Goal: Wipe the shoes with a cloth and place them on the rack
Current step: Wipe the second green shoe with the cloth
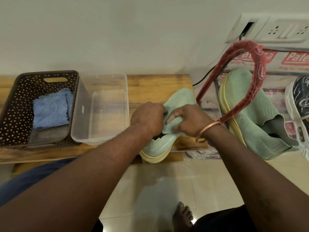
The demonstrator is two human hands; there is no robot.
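A mint-green knit shoe (181, 99) with a yellow sole lies on the wooden bench (158, 82), toe pointing away from me. My left hand (147, 119) is closed on the shoe's collar. My right hand (187, 122), with a copper bangle at the wrist, presses a pale green cloth (168, 128) against the shoe's upper. The matching green shoe (247, 124) leans on the rack (257, 77) at the right, whose red frame is wrapped in plastic.
A brown perforated basket (10, 101) holds a blue cloth (50, 111) at the bench's left. Beside it stands a clear plastic tub (103, 81). A black-and-white shoe (299, 97) sits on the rack's far right. Wall sockets (284, 30) and a cable are behind. My bare foot (183, 215) rests on the tiled floor.
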